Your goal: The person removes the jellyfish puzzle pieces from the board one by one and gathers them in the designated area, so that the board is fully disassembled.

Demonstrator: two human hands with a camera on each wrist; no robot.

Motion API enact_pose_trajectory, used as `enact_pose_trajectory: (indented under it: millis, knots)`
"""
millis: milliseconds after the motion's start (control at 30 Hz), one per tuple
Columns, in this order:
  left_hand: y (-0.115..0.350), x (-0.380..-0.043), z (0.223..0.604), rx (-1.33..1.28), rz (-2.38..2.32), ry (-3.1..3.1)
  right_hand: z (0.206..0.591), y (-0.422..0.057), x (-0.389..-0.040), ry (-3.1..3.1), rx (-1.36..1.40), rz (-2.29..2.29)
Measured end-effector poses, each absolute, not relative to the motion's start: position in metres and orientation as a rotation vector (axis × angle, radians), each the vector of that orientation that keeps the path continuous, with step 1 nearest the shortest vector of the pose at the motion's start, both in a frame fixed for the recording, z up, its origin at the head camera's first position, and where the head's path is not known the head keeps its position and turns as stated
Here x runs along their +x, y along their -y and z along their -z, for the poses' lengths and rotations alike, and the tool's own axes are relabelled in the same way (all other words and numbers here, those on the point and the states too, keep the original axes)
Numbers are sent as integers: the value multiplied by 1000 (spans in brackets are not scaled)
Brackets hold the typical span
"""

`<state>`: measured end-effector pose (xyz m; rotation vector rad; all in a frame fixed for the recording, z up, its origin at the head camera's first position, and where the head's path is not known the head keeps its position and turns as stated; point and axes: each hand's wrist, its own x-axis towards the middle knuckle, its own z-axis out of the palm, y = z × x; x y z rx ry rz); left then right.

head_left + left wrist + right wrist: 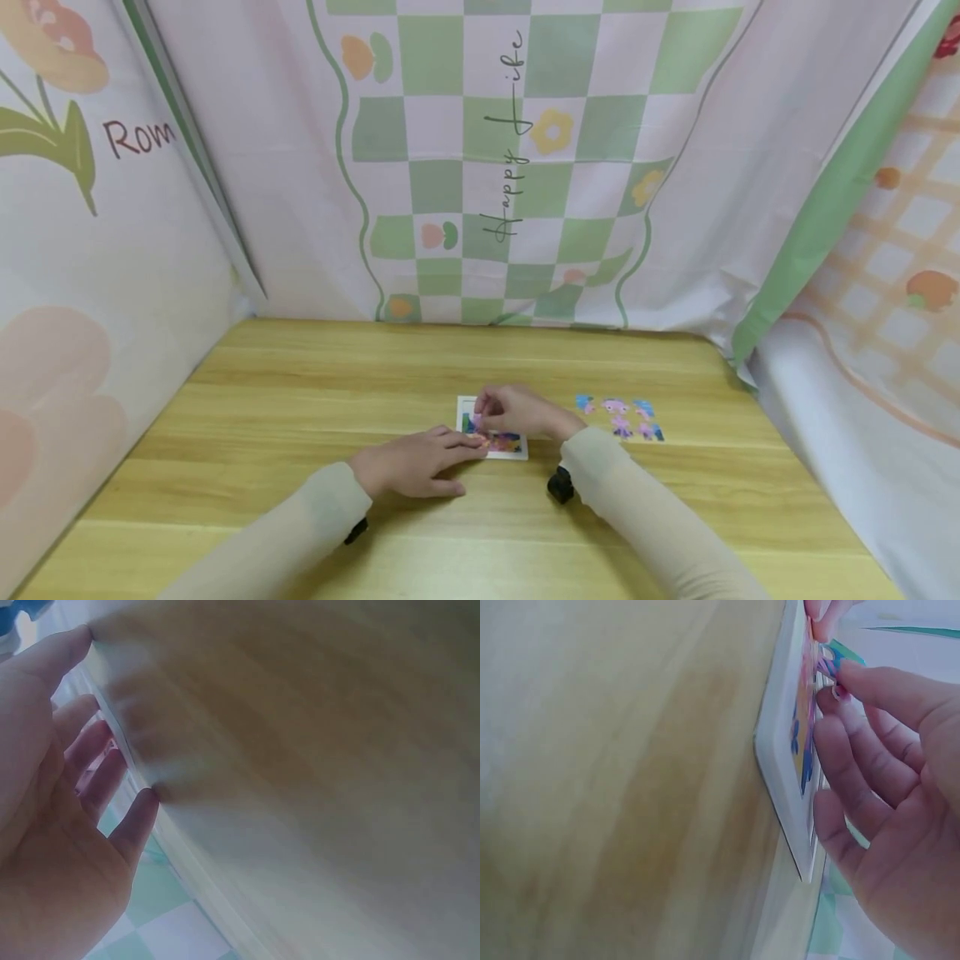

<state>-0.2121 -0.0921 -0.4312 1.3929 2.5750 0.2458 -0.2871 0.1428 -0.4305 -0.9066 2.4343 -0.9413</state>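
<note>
White-edged puzzle board (506, 456), one, sits partly under my straight-fingered left hand (416, 462), right hand (525, 412) pinching one piece (827, 667) at it, five loose pieces (622, 427) rightward, wood-grain bench (300, 375) below, checked curtain (495, 125) behind.

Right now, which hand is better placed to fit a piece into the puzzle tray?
Probably your right hand: it pinches a piece over the puzzle tray, and loose pieces lie to its right. Your left hand rests at the tray's near left.
</note>
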Motion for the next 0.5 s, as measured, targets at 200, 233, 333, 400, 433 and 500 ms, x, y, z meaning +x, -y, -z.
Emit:
enact_pose_trajectory:
  millis: [200, 233, 333, 400, 433, 500]
  knots:
    - [91, -212, 432, 1372, -248, -2579, 430, -142, -286, -2438, -924, 952]
    - [92, -212, 432, 1372, -248, -2580, 430, -142, -286, -2436, -927, 955]
    - [92, -212, 431, 1381, -251, -2581, 430, -143, -286, -2424, -930, 963]
    - [92, -212, 432, 1383, -254, -2580, 429, -143, -287, -2417, -936, 974]
    - [92, -212, 432, 1380, -249, -2581, 429, -143, -287, -2409, -938, 984]
    - [92, -211, 432, 1374, -245, -2582, 428, -144, -287, -2392, -943, 1004]
